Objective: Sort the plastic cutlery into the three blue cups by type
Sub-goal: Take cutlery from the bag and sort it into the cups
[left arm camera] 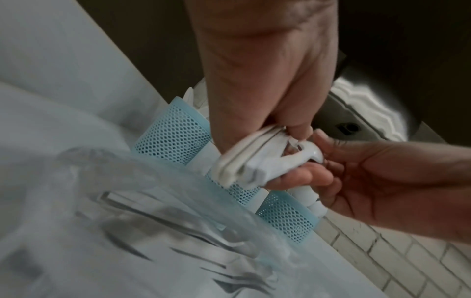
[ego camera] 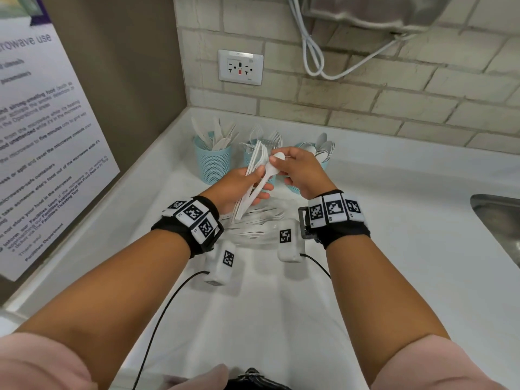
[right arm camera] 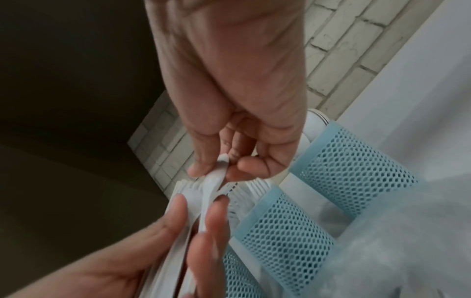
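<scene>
Three blue mesh cups stand at the back of the white counter: the left cup (ego camera: 211, 161) holds knives, the middle cup (ego camera: 251, 154) forks, the right cup (ego camera: 323, 164) spoons. In front of the middle cup my left hand (ego camera: 236, 185) grips a bundle of white plastic cutlery (ego camera: 249, 190), fork tines pointing up. My right hand (ego camera: 298, 167) pinches the bowl of a white spoon (ego camera: 274, 161) that lies against the bundle. In the right wrist view the spoon (right arm camera: 214, 181) sits between thumb and fingers. In the left wrist view, the bundle (left arm camera: 244, 161) crosses my left palm.
A clear plastic bag (ego camera: 253, 226) with more white cutlery lies on the counter under my hands. A steel sink (ego camera: 501, 220) is at the right edge. A wall outlet (ego camera: 240, 67) and a hanging white cable (ego camera: 312, 52) are on the brick wall. A notice poster (ego camera: 42, 136) covers the left wall.
</scene>
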